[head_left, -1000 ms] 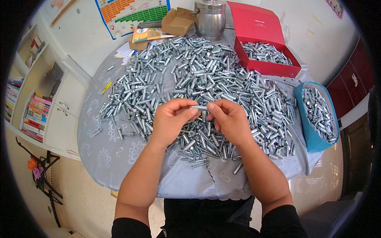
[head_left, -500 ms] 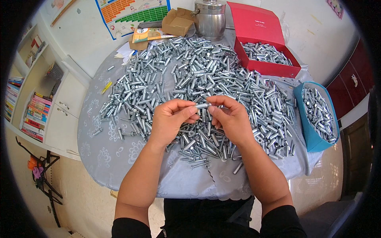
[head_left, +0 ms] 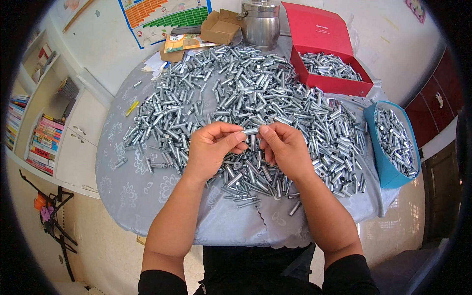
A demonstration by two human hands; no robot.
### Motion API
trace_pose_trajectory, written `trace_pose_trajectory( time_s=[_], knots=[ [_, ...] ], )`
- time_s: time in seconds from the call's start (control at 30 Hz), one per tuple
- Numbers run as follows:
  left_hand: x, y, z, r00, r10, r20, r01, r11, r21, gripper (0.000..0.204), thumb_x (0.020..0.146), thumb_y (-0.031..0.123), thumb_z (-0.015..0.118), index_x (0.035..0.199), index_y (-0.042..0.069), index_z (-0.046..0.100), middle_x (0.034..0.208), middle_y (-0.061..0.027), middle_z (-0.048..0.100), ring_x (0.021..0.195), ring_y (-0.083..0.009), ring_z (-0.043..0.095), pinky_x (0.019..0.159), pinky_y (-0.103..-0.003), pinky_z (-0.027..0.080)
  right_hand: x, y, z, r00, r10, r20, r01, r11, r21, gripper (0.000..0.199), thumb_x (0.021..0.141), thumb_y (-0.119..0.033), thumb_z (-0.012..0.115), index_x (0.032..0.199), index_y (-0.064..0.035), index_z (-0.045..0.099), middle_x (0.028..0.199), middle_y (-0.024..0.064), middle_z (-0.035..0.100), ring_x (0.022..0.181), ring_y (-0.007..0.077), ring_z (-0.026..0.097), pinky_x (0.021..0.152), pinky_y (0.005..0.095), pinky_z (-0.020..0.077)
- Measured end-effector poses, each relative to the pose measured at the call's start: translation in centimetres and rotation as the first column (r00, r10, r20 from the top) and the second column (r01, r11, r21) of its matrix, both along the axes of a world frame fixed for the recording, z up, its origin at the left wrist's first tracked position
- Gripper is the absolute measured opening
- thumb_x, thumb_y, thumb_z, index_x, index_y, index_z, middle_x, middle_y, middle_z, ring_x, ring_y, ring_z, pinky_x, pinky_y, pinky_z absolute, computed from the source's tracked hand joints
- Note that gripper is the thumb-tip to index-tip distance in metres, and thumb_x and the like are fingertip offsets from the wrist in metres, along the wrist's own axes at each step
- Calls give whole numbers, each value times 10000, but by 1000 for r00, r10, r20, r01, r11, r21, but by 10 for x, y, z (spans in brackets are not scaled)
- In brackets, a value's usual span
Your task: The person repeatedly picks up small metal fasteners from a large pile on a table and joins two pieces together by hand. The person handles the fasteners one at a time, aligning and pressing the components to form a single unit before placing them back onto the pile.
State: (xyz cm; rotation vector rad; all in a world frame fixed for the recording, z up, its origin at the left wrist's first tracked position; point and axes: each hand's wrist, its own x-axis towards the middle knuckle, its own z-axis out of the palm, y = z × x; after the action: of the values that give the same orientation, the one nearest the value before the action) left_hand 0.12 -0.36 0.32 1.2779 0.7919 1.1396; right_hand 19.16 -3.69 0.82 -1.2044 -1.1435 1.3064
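Between my two hands, over the middle of a large pile, is a short silvery expansion bolt (head_left: 250, 131), lying nearly level. My left hand (head_left: 209, 150) pinches its left end between thumb and forefinger, the other fingers curled under. At the right end, my right hand (head_left: 290, 152) is closed with its thumb up against the bolt's tip; its fingertips are partly hidden behind the thumb. Below and around both hands spreads the heap of loose metal bolts and sleeves (head_left: 250, 174), with a few flat washers among them.
The heap covers much of a round table with a grey patterned cloth (head_left: 142, 196). At the right stand a red open box (head_left: 334, 84) and a blue bin (head_left: 386, 172), both holding metal pieces. A steel pot (head_left: 260, 27), a cardboard box (head_left: 221, 28) and a yellow marker (head_left: 132, 108) sit farther back.
My right thumb has moved up onto the bolt's right end, and the right forefinger has drawn back to the right. My left hand keeps its pinch almost unmoved.
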Motion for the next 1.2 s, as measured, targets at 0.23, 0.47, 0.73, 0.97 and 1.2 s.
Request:
trace_pose_trajectory(
  time_s=[0.23,0.47,0.73,0.97,1.2],
  knots=[
    [-1,0,1,1000,-11,-8,11,1000,-21,161,885,65,661,1019,-25,666,879,-99,697,729,-163,687,645,-271,583,-4,-1,2,992,-20,-129,27,998,57,212,953,-208,603,1019,-8,626,772,6,600,504,43,506,441,188,393],
    [0,0,0,999,-12,-31,11,1000,-13,164,890,72,654,1024,-23,661,886,-99,696,732,-164,686,651,-276,580,-7,-1,6,993,-52,-105,58,997,55,185,949,-185,606,979,-4,624,747,8,602,492,42,505,430,190,399],
    [-1,0,-1,1000,-6,-24,5,1000,-4,168,893,87,654,1024,-19,659,875,-96,698,722,-159,683,645,-275,576,-7,-2,3,995,-48,-93,54,996,65,175,939,-149,614,1019,5,629,749,18,619,493,44,508,419,193,391],
    [-1,1,-1,1000,4,-25,-4,1000,-3,168,894,93,655,1022,-16,660,868,-99,699,715,-158,682,629,-270,572,-5,0,-1,991,-41,-124,53,994,96,186,932,-139,622,1040,12,638,733,13,612,479,44,500,417,194,383],
    [0,1,1,1000,-1,-21,1,1000,-21,176,903,114,648,1020,-17,656,860,-98,697,706,-159,680,620,-270,569,-4,0,0,995,-30,-96,38,996,76,185,927,-126,627,1068,-8,649,721,-1,600,508,45,517,437,195,399]
  ],
)
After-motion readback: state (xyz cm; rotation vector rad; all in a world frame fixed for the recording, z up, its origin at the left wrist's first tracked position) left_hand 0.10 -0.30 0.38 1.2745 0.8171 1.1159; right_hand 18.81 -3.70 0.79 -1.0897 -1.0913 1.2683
